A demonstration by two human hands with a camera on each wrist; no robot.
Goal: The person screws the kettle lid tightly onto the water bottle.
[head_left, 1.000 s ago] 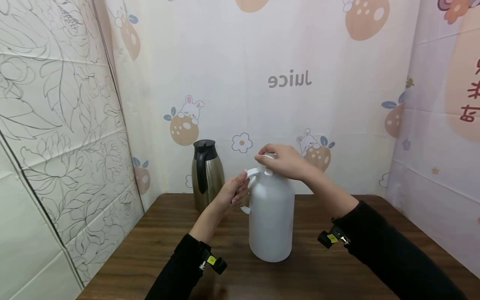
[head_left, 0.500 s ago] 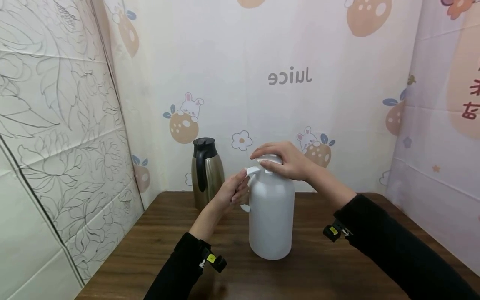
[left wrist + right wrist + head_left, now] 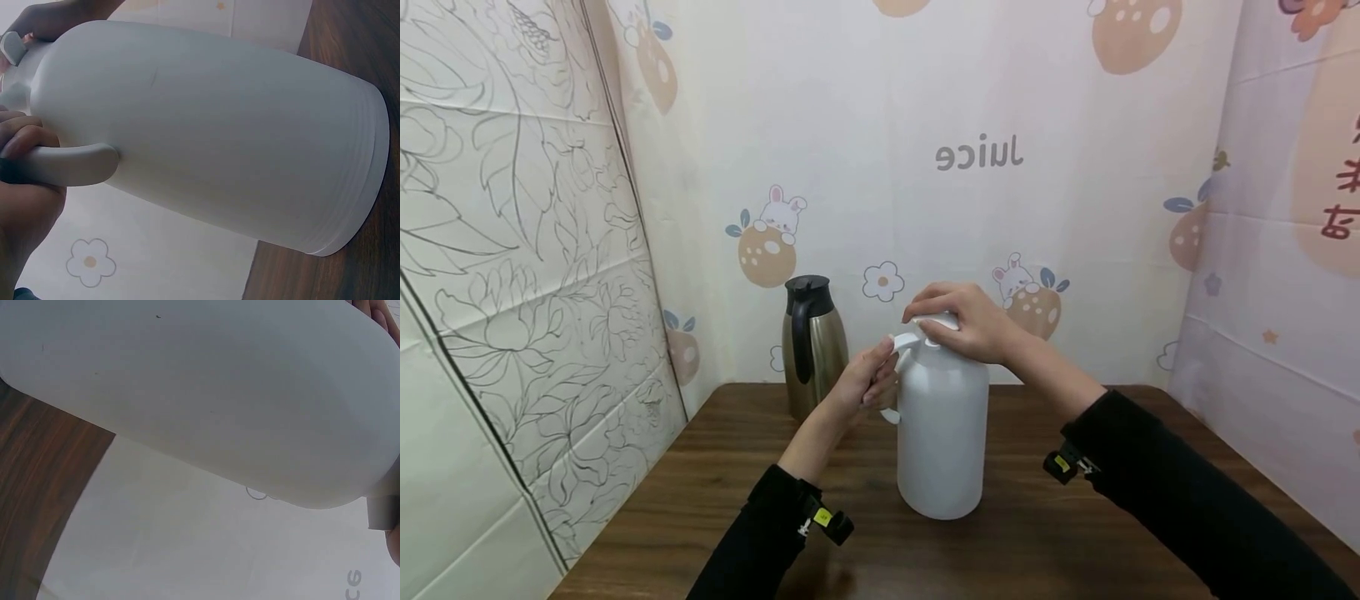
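A tall white thermos jug [image 3: 942, 442] stands upright on the wooden table [image 3: 700, 500]. My left hand [image 3: 863, 385] grips its white handle [image 3: 84, 165], with the thumb near the handle's top. Over the jug's top, my right hand [image 3: 968, 323] holds the white lid [image 3: 938, 320], thumb on the near side and fingers across the far side. Part of the lid is hidden under that hand. The right wrist view is mostly filled by the jug's smooth body [image 3: 219, 394], with only bits of fingers at the right edge.
Behind my left hand stands a gold-coloured metal thermos jug [image 3: 830, 350] with a black top and handle. A printed cloth backdrop [image 3: 880, 208] rises behind the table's far edge, with more patterned cloth at both sides.
My right hand's fingers have spread and shifted round on the lid, which first showed more and now turns slightly with the hand. The left hand keeps its grip on the handle.
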